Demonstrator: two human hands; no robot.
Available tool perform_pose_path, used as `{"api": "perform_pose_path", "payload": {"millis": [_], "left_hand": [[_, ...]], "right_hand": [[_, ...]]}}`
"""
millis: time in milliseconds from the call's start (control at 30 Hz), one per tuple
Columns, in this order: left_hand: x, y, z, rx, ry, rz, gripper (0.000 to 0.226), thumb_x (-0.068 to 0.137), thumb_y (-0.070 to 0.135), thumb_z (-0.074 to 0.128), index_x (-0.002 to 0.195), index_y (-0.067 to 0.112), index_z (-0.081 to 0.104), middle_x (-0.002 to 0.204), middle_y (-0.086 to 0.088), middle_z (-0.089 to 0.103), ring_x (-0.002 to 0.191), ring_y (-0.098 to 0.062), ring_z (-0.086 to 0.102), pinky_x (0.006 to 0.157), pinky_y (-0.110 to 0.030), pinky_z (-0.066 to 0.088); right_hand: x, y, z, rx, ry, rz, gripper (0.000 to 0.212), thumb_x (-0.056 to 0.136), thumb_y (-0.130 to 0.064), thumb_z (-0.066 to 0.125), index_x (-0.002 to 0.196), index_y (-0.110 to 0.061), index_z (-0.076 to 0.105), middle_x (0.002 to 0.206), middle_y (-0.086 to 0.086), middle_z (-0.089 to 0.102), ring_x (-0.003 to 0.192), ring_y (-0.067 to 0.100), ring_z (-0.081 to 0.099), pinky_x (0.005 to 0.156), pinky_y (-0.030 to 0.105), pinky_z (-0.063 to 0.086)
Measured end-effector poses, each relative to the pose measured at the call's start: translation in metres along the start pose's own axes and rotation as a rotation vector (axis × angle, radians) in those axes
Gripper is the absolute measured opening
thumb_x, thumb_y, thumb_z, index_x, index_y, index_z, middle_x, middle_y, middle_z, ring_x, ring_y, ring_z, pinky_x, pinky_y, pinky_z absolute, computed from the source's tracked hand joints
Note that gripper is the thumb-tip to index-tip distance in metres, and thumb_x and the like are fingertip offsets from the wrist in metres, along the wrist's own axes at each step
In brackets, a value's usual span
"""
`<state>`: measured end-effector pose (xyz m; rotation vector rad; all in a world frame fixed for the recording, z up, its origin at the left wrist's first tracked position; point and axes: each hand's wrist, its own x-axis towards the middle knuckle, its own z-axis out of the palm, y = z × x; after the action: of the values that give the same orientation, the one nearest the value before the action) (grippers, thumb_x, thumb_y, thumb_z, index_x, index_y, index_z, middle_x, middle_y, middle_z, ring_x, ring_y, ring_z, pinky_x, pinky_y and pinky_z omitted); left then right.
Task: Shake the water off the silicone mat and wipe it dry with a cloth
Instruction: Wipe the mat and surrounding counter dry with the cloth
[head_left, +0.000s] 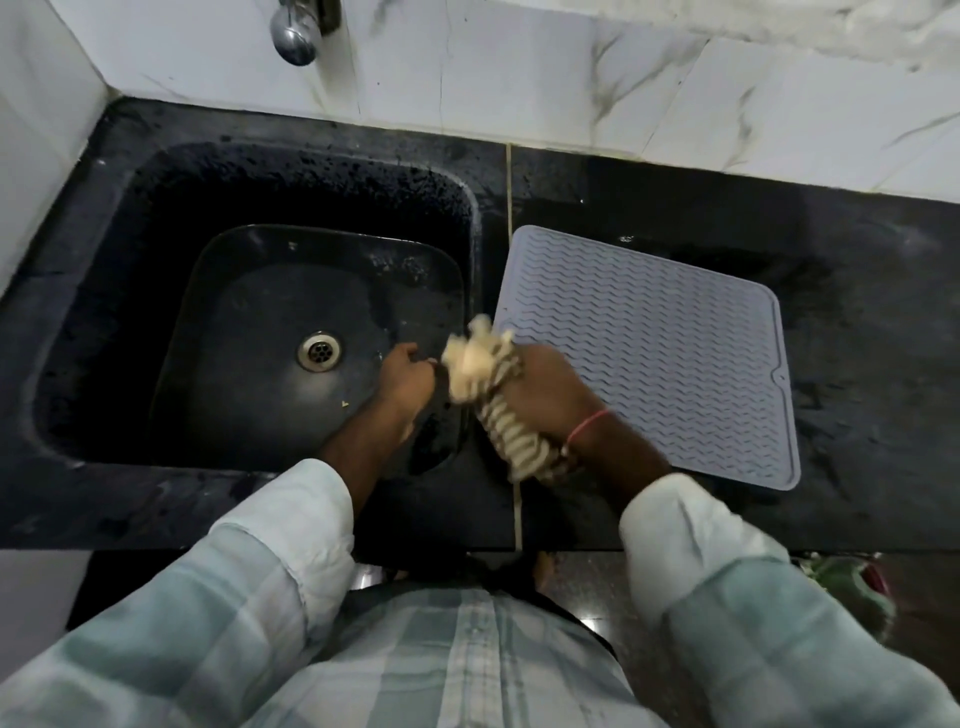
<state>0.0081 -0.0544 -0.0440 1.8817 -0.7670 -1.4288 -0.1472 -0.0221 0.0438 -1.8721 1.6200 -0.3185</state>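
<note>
R fingers (525, 368) round cloth (470, 364), beside mat (649, 338)

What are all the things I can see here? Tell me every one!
wall tiles: several, white marbled, at the back
counter: one, black, in front of the tiles
sink: one, black, left part of the counter
drain: one, silver, sink floor
tap: one, silver, above the sink
silicone mat: one, grey, flat on the counter right of the sink
cloth: one, beige with dark stripes, twisted, at the sink's right rim
left hand: curled beside the cloth's end, grip unclear
right hand: grips the cloth
</note>
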Motion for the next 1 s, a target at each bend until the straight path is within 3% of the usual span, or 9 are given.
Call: {"api": "perform_pose_path", "payload": {"millis": [133, 267, 367, 467, 567, 700, 800, 900, 1000], "left_hand": [[-0.001, 0.001, 0.000, 0.036, 0.017, 0.007, 0.044, 0.092, 0.021, 0.055, 0.135, 0.013, 0.049, 0.127, -0.012, 0.059, 0.114, -0.031, 0.058, 0.100, -0.048, 0.048], [0.002, -0.005, 0.004, 0.020, 0.031, -0.001, 0.044, 0.090, 0.025, 0.054, 0.132, 0.015, 0.051, 0.124, -0.014, 0.061, 0.113, -0.034, 0.059, 0.098, -0.049, 0.049], [0.007, -0.007, 0.004, 0.019, 0.018, 0.011, 0.043, 0.091, 0.022, 0.057, 0.131, 0.009, 0.053, 0.122, -0.017, 0.063, 0.110, -0.032, 0.061, 0.095, -0.046, 0.051], [0.001, -0.002, 0.006, 0.043, 0.007, 0.080, 0.042, 0.091, 0.018, 0.059, 0.131, 0.004, 0.054, 0.125, -0.018, 0.061, 0.114, -0.031, 0.059, 0.100, -0.046, 0.048], [-0.020, 0.011, 0.011, 0.225, -0.069, 0.187, 0.048, 0.092, 0.026, 0.062, 0.135, 0.008, 0.050, 0.125, -0.002, 0.058, 0.112, -0.020, 0.055, 0.097, -0.031, 0.045], [-0.037, 0.013, 0.020, 0.385, -0.276, 0.232, 0.059, 0.084, 0.024, 0.074, 0.134, 0.005, 0.049, 0.128, 0.001, 0.056, 0.109, -0.016, 0.053, 0.087, -0.022, 0.041], [-0.036, 0.013, 0.023, 0.403, -0.311, 0.216, 0.054, 0.085, 0.023, 0.073, 0.130, 0.000, 0.053, 0.131, -0.008, 0.058, 0.106, -0.018, 0.055, 0.083, -0.022, 0.042], [-0.033, 0.011, 0.022, 0.428, -0.320, 0.233, 0.055, 0.085, 0.026, 0.072, 0.130, 0.000, 0.053, 0.128, -0.008, 0.059, 0.107, -0.019, 0.056, 0.083, -0.023, 0.042], [-0.031, 0.011, 0.021, 0.424, -0.329, 0.279, 0.035, 0.086, 0.021, 0.071, 0.115, 0.002, 0.064, 0.107, -0.005, 0.066, 0.094, -0.016, 0.058, 0.075, -0.023, 0.044]], "right_hand": [[0.051, 0.013, -0.034, -0.115, 0.327, 0.126, 0.021, 0.088, -0.020, 0.054, 0.100, -0.009, 0.068, 0.096, 0.013, 0.071, 0.090, 0.029, 0.065, 0.078, 0.034, 0.047], [0.058, 0.005, -0.009, -0.370, 0.115, -0.011, 0.023, 0.091, -0.017, 0.049, 0.103, -0.007, 0.066, 0.100, 0.017, 0.069, 0.097, 0.037, 0.063, 0.082, 0.039, 0.048], [0.021, -0.007, 0.020, -0.492, 0.109, -0.036, 0.022, 0.088, -0.013, 0.048, 0.104, -0.006, 0.062, 0.099, 0.017, 0.067, 0.095, 0.036, 0.062, 0.077, 0.040, 0.048], [-0.017, -0.004, 0.029, -0.285, 0.076, -0.061, 0.025, 0.090, -0.018, 0.049, 0.109, -0.011, 0.064, 0.098, 0.011, 0.069, 0.092, 0.030, 0.064, 0.079, 0.036, 0.048], [-0.032, 0.024, -0.007, 0.076, 0.200, 0.125, 0.029, 0.089, -0.026, 0.050, 0.103, -0.011, 0.070, 0.096, 0.007, 0.071, 0.089, 0.022, 0.065, 0.083, 0.029, 0.047], [-0.057, 0.086, -0.064, -0.026, 0.548, 0.359, 0.035, 0.080, -0.021, 0.048, 0.102, 0.001, 0.067, 0.101, 0.025, 0.069, 0.096, 0.040, 0.063, 0.080, 0.039, 0.047], [-0.065, 0.121, -0.063, -0.160, 0.535, 0.474, 0.032, 0.087, -0.023, 0.048, 0.105, -0.001, 0.063, 0.102, 0.026, 0.067, 0.095, 0.043, 0.062, 0.080, 0.043, 0.048], [-0.051, 0.104, -0.007, -0.123, 0.497, 0.369, 0.035, 0.092, -0.023, 0.050, 0.122, -0.007, 0.059, 0.116, 0.020, 0.066, 0.107, 0.039, 0.062, 0.091, 0.041, 0.046], [-0.018, 0.050, 0.046, -0.003, 0.429, 0.440, 0.027, 0.090, -0.020, 0.054, 0.116, -0.015, 0.055, 0.100, 0.012, 0.069, 0.093, 0.035, 0.065, 0.078, 0.040, 0.050]]}}
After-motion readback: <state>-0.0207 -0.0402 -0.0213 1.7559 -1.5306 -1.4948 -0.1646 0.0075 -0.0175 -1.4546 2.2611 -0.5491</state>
